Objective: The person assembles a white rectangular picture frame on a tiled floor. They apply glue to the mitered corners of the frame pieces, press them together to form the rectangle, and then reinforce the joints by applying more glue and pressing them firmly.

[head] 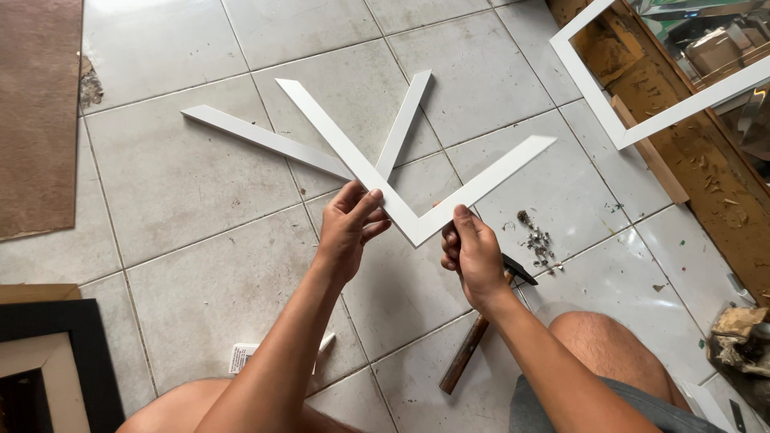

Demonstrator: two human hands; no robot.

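— What's being held?

— Two white moulding strips joined at their mitred ends into a V-shaped corner piece, lifted above the tiled floor.

— How does it sit?

— Its point faces the person and its arms spread away, up-left and up-right. The left strip looks longer; the right one ends in an angled cut.

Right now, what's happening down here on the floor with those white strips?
A person sitting on the tiled floor holds two white strips joined in a V-shaped corner. The left hand pinches one arm of the V near the joint, and the right hand grips the other. Two loose white strips lie on the tiles behind. A hammer and a small pile of nails sit beside the right hand, and a finished white frame leans at the upper right.
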